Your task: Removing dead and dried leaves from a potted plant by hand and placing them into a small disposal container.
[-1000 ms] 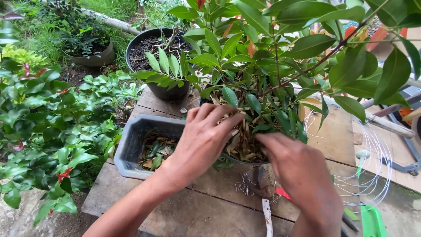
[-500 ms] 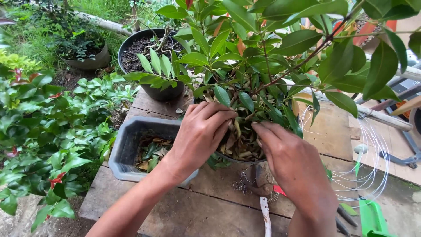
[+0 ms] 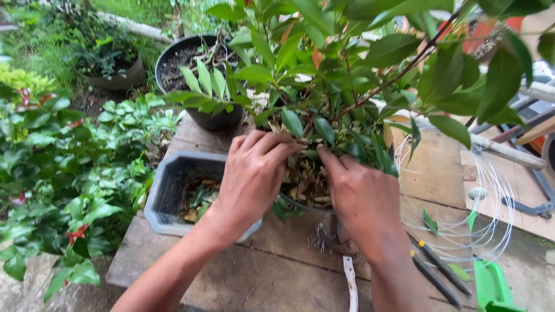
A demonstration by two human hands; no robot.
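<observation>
A leafy potted plant [image 3: 347,75] stands on a wooden table [image 3: 272,271], its soil covered with dry brown leaves [image 3: 303,182]. My left hand [image 3: 254,173] reaches into the pot from the left, fingers curled down among the dry leaves at the plant's base. My right hand [image 3: 361,196] comes in from the right, fingertips pinched at the leaves near the stems. Whether either hand has hold of a leaf is hidden by the foliage and the fingers.
A grey rectangular tub [image 3: 173,196] with leaf scraps sits left of the pot. A black pot [image 3: 196,69] with soil stands behind. Coiled white wire [image 3: 491,202], dark hand tools [image 3: 439,266] and a green object [image 3: 491,286] lie at the right. Green shrubs [image 3: 58,173] fill the left.
Both hands have moved deeper and closer together at the base of the plant. The view has shifted slightly nearer to the pot.
</observation>
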